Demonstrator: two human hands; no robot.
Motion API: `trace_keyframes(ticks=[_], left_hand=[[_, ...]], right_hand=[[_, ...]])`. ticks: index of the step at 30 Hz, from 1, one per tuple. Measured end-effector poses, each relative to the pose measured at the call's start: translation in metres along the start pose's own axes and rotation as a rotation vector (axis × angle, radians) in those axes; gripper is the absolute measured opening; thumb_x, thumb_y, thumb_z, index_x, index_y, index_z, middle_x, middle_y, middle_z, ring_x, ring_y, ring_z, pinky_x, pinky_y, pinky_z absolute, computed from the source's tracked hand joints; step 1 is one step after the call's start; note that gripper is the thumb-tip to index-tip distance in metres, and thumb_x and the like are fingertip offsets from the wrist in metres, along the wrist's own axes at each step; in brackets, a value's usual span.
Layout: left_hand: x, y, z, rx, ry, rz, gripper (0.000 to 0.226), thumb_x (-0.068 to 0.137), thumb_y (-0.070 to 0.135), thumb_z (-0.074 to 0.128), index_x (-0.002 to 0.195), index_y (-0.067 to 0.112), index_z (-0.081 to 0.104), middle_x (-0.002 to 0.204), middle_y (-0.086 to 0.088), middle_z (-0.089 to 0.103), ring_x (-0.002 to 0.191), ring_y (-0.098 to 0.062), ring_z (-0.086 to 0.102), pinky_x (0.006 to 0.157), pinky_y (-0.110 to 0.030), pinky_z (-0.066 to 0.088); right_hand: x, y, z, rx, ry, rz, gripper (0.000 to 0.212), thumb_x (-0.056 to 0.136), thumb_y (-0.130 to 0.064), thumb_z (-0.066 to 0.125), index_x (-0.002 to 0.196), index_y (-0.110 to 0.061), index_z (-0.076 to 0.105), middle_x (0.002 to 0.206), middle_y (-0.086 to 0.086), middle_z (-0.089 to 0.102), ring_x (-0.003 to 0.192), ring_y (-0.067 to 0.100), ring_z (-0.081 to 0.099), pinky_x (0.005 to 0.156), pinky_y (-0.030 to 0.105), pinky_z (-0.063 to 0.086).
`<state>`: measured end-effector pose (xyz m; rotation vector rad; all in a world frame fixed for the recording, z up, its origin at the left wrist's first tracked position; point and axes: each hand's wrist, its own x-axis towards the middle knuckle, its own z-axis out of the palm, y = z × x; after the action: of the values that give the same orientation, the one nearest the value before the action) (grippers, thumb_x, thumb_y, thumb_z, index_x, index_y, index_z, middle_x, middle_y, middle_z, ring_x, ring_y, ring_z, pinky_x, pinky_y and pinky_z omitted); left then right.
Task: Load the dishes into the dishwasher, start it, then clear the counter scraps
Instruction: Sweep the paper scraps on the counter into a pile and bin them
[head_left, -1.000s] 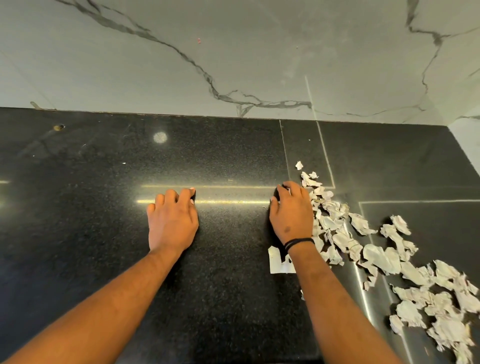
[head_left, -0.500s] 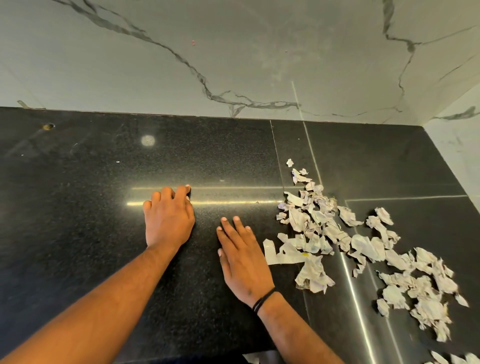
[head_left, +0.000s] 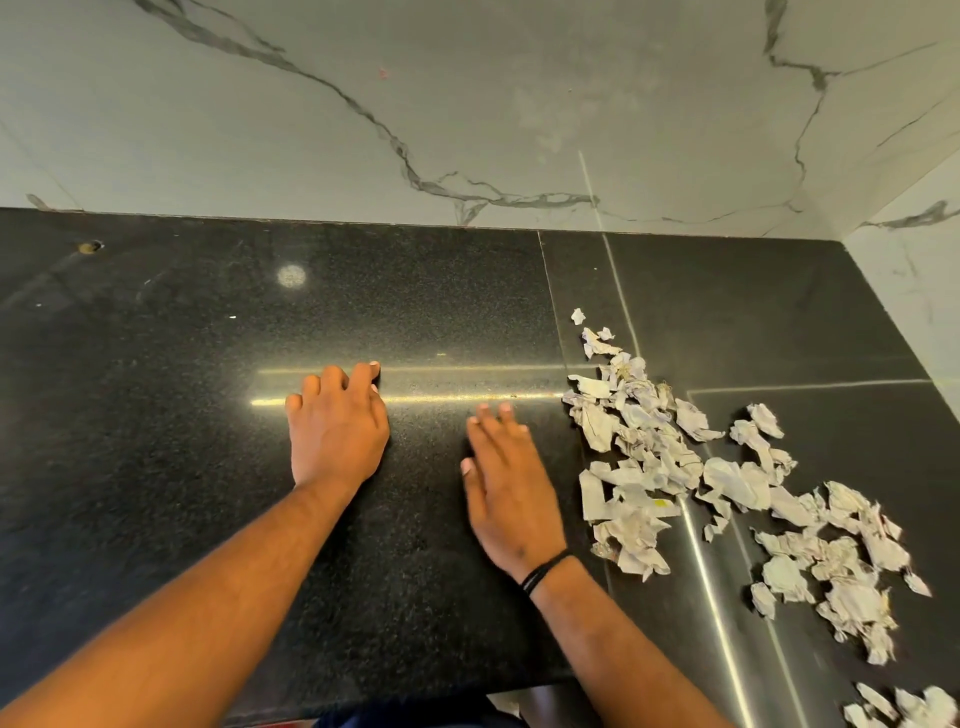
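Note:
Crumpled white paper scraps (head_left: 649, 457) lie in a loose band on the black granite counter (head_left: 182, 415), running from the middle right down to the lower right corner. My right hand (head_left: 506, 493) lies flat on the counter with straight fingers, just left of the scraps and apart from them; a black band circles its wrist. My left hand (head_left: 337, 431) rests palm down on the counter further left, its fingers slightly bent, holding nothing. No dishes or dishwasher are in view.
A marble-patterned wall (head_left: 467, 104) backs the counter and a side wall (head_left: 914, 249) closes its right end. More scraps (head_left: 904, 709) sit at the bottom right. The counter's front edge runs along the bottom of the view.
My right hand left the scraps' edge, swung left and back, and now lies flat beside them a little further forward. The scraps it had pushed together stay put. My left hand stayed.

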<state>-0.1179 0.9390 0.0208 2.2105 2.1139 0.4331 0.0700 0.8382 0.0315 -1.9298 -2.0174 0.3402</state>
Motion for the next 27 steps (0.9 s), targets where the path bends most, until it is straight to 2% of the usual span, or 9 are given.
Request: trace_keyframes(ticks=[3, 6, 11, 16, 19, 21, 24, 27], left_hand=[[0.000, 0.001, -0.001, 0.017, -0.001, 0.004, 0.027, 0.101, 0.029, 0.048, 0.124, 0.020, 0.058, 0.095, -0.008, 0.055, 0.086, -0.027, 0.049, 0.076, -0.046, 0.041], [0.000, 0.000, -0.001, 0.019, -0.008, 0.008, 0.027, 0.101, 0.029, 0.047, 0.124, 0.019, 0.058, 0.094, -0.008, 0.054, 0.085, -0.026, 0.048, 0.076, -0.045, 0.040], [-0.001, -0.001, 0.000, 0.001, 0.000, 0.011, 0.028, 0.102, 0.029, 0.046, 0.125, 0.019, 0.059, 0.094, -0.008, 0.054, 0.085, -0.025, 0.045, 0.076, -0.045, 0.038], [0.000, -0.001, 0.000, 0.001, -0.006, 0.024, 0.028, 0.103, 0.026, 0.046, 0.125, 0.018, 0.062, 0.092, -0.012, 0.056, 0.085, -0.032, 0.050, 0.075, -0.044, 0.036], [0.004, 0.013, -0.002, 0.057, -0.074, 0.017, 0.022, 0.099, 0.012, 0.048, 0.114, 0.010, 0.064, 0.091, -0.018, 0.063, 0.084, -0.039, 0.058, 0.072, -0.043, 0.036], [0.009, 0.028, -0.005, 0.010, -0.094, 0.019, 0.021, 0.097, 0.015, 0.051, 0.112, 0.010, 0.065, 0.096, -0.020, 0.066, 0.089, -0.042, 0.062, 0.075, -0.045, 0.042], [0.016, 0.060, -0.002, -0.101, -0.115, 0.243, 0.035, 0.098, 0.027, 0.056, 0.131, 0.018, 0.063, 0.106, -0.015, 0.068, 0.098, -0.040, 0.065, 0.082, -0.046, 0.050], [0.012, 0.096, 0.009, -0.134, -0.184, 0.491, 0.040, 0.101, 0.034, 0.052, 0.140, 0.025, 0.057, 0.109, -0.011, 0.070, 0.099, -0.035, 0.067, 0.080, -0.044, 0.051]], right_hand=[[-0.012, -0.016, 0.017, -0.001, -0.063, -0.122, 0.051, 0.106, -0.033, 0.033, 0.151, -0.012, 0.038, 0.162, 0.003, 0.028, 0.154, 0.021, 0.010, 0.125, 0.040, 0.015], [-0.015, -0.003, 0.018, -0.032, -0.060, -0.107, 0.050, 0.106, -0.033, 0.033, 0.151, -0.012, 0.040, 0.162, 0.002, 0.029, 0.154, 0.020, 0.011, 0.125, 0.040, 0.014], [-0.012, 0.038, 0.007, -0.055, 0.031, -0.004, 0.042, 0.103, -0.018, 0.043, 0.144, -0.007, 0.050, 0.157, 0.007, 0.039, 0.150, 0.025, 0.026, 0.122, 0.044, 0.025], [-0.023, 0.045, 0.012, -0.023, 0.085, -0.061, 0.038, 0.096, -0.005, 0.058, 0.133, -0.004, 0.059, 0.146, 0.010, 0.053, 0.143, 0.029, 0.040, 0.117, 0.045, 0.034], [-0.033, 0.042, 0.008, 0.001, 0.086, -0.054, 0.037, 0.097, -0.008, 0.057, 0.133, -0.005, 0.060, 0.146, 0.009, 0.052, 0.143, 0.027, 0.039, 0.118, 0.044, 0.033], [-0.044, 0.043, 0.002, 0.006, 0.062, -0.042, 0.038, 0.099, -0.013, 0.052, 0.137, -0.007, 0.058, 0.150, 0.007, 0.048, 0.146, 0.026, 0.035, 0.120, 0.044, 0.029], [-0.063, 0.045, -0.003, 0.015, 0.031, -0.023, 0.041, 0.101, -0.017, 0.045, 0.141, -0.010, 0.053, 0.155, 0.003, 0.042, 0.149, 0.021, 0.027, 0.123, 0.040, 0.021], [-0.086, 0.048, -0.007, 0.043, 0.024, 0.014, 0.046, 0.101, -0.022, 0.036, 0.143, -0.013, 0.052, 0.157, 0.000, 0.039, 0.151, 0.018, 0.022, 0.124, 0.036, 0.016]])
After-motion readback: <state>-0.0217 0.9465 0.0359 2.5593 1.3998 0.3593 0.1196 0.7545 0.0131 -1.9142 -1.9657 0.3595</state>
